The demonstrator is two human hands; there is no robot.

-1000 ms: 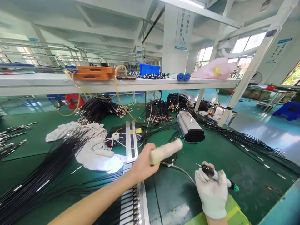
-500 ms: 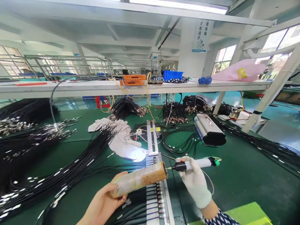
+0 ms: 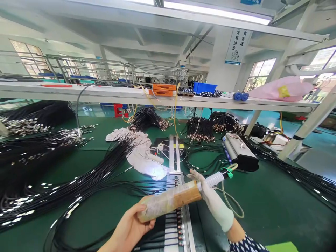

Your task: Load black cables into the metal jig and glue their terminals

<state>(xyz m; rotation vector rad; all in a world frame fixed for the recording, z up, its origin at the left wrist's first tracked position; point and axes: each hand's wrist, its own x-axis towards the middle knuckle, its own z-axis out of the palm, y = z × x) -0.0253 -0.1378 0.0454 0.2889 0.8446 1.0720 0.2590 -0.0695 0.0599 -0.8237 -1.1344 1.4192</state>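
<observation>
My left hand (image 3: 132,222), bare, is wrapped round the lower end of a tape-covered cardboard tube (image 3: 168,203), tilted up to the right. A corded pen-shaped tool (image 3: 215,179) with a white ribbed barrel and green rear collar has its front part inside the tube's open end; the tip is hidden. My right hand (image 3: 216,203), in a white glove, lies against the tool and the tube's mouth with fingers stretched out. Below the tube runs a metal rail fixture (image 3: 187,224) with a row of black cable ends in it.
Black cable bundles (image 3: 105,166) spread over the left of the green table (image 3: 275,210). A white cloth (image 3: 143,157) and a black control box (image 3: 160,143) are behind the fixture. At the right stands a silver-and-black device (image 3: 240,150). A white shelf (image 3: 118,96) crosses behind.
The tool's front has gone into the tube, and my right fingers have straightened from their grip on it. The tube has moved slightly right. The camera view has shifted.
</observation>
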